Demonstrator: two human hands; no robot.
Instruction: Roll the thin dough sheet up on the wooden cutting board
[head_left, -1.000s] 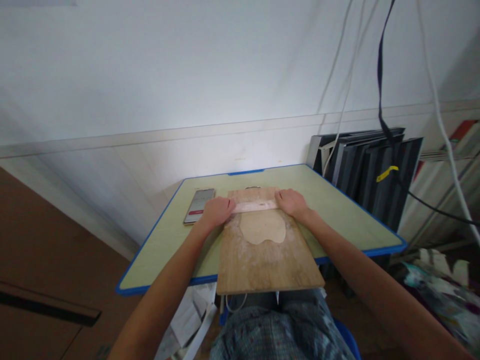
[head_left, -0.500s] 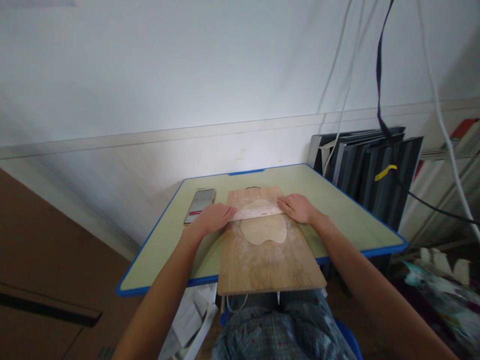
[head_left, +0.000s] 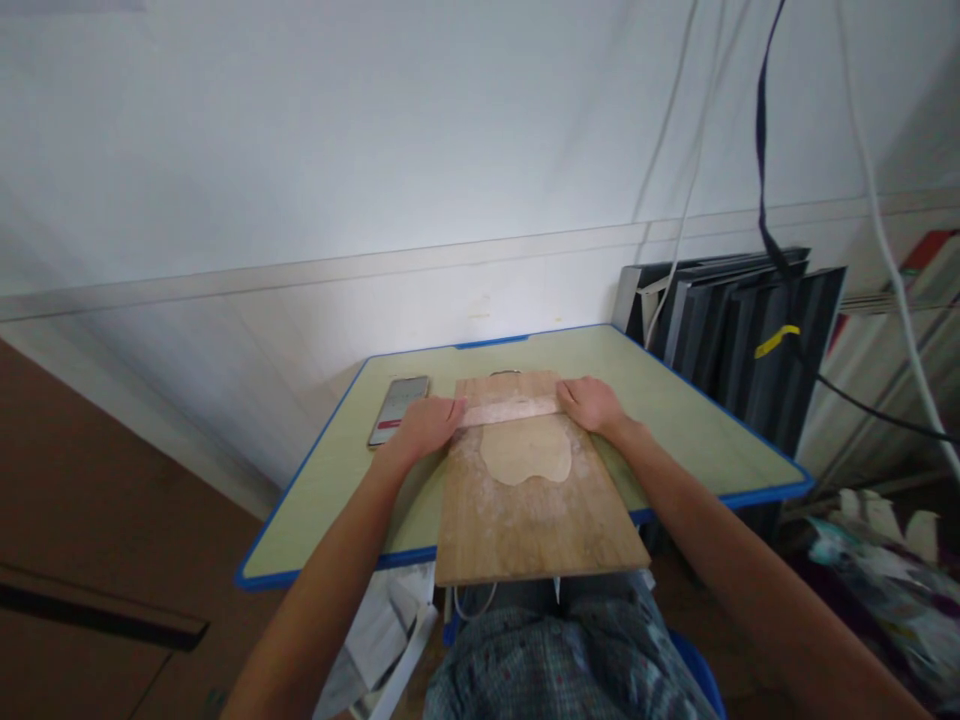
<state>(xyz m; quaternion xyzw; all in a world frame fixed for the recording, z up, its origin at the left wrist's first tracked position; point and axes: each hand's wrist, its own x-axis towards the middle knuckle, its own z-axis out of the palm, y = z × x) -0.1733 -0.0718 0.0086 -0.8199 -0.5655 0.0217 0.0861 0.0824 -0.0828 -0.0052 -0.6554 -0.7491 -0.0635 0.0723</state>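
Observation:
A floured rolling pin (head_left: 511, 409) lies crosswise over the far part of a wooden board (head_left: 532, 545). My left hand (head_left: 433, 424) is closed on its left end, and my right hand (head_left: 590, 403) is closed on its right end. Just on the near side of the pin, a flat, thin sheet of dough (head_left: 526, 452) with an uneven, wavy near edge rests on the board. The pin covers the far edge of the dough. Flour is smeared on the wood around it.
The board sits on a pale green table (head_left: 679, 445) with a blue rim, its near end overhanging. A phone (head_left: 399, 402) lies left of the board. Dark folded panels (head_left: 742, 335) lean at the right, with a dark cable (head_left: 762, 150) hanging before them. A wall (head_left: 450, 290) stands behind.
Both hands have pushed the rolling pin a little away from me, toward the board's far end. More of the dough now shows on the near side of the pin.

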